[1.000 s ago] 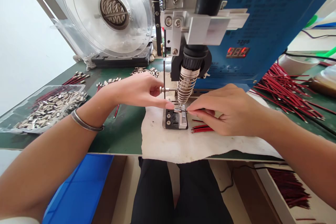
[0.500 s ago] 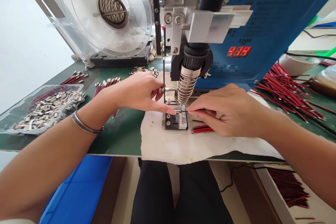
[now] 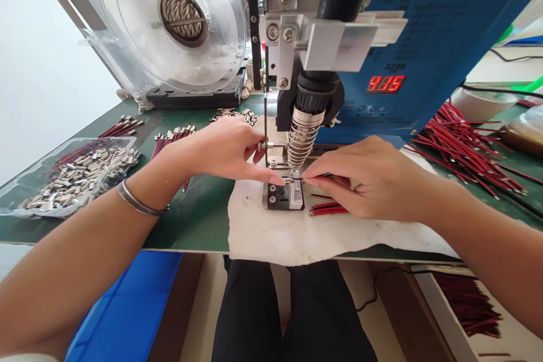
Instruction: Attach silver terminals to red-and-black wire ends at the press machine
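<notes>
My left hand (image 3: 224, 150) pinches a small metal terminal (image 3: 288, 179) on a metal fixture block (image 3: 283, 196) under the soldering head's coiled tip (image 3: 302, 138). My right hand (image 3: 373, 178) is pinched on a thin red wire (image 3: 322, 176) whose end meets the terminal from the right. Both hands rest over a white cloth (image 3: 297, 232). A few loose red wires (image 3: 328, 209) lie just under my right hand.
A blue machine (image 3: 424, 28) with a red digit display (image 3: 386, 83) stands behind. A clear solder reel (image 3: 169, 17) is at back left. A clear tray of metal terminals (image 3: 72, 172) sits left; a pile of red wires (image 3: 462, 147) lies right. Finished wires (image 3: 169, 137) lie behind my left hand.
Both hands stay pinched at the fixture with almost no movement. The red display digits have changed.
</notes>
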A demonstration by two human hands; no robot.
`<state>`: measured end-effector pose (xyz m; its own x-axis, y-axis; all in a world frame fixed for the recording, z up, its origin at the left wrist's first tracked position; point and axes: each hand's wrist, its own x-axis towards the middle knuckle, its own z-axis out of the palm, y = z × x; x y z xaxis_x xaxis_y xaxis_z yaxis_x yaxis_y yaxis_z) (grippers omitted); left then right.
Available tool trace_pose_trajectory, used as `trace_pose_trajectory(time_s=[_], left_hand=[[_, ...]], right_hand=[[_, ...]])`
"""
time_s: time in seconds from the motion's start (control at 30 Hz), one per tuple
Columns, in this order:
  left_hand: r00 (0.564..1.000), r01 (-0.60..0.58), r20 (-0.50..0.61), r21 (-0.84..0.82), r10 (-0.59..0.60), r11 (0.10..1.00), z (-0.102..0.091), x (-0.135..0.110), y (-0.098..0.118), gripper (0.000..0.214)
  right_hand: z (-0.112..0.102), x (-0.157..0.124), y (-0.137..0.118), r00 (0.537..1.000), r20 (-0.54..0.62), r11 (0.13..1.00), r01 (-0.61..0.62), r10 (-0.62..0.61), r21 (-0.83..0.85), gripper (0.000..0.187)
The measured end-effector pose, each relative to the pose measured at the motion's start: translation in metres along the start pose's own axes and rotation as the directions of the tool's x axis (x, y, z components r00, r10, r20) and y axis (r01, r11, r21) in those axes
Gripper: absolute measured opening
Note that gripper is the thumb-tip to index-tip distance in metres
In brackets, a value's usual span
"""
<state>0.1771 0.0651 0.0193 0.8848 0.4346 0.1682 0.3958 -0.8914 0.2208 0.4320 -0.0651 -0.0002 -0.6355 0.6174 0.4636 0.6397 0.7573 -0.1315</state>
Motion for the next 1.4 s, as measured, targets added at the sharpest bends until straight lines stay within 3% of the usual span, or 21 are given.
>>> trace_pose_trajectory(time_s=[0.9, 1.23, 1.4], left_hand=[[1.000, 0.010, -0.012, 0.025, -0.009, 1.000, -0.0004, 0.0015, 0.0019, 0.072], [0.997, -0.063, 0.043, -0.104, 0.068, 0.993, -0.0034, -0.0022, -0.0021, 0.060], [0.995, -0.085, 0.045, -0.093, 0.089, 0.992, -0.0057, -0.0023, -0.0014, 0.053]], right_hand=[[-0.0024, 0.0008, 0.0010, 1.000, 0.005, 1.000, 0.017, -0.017, 0.006, 0.022], [-0.0010, 0.0001, 0.0007, 0.998, -0.031, 0.999, 0.049, -0.049, 0.001, 0.024], [-0.0022, 0.0009, 0.0000, 1.000, 0.001, 1.000, 0.015, -0.015, 0.012, 0.024]])
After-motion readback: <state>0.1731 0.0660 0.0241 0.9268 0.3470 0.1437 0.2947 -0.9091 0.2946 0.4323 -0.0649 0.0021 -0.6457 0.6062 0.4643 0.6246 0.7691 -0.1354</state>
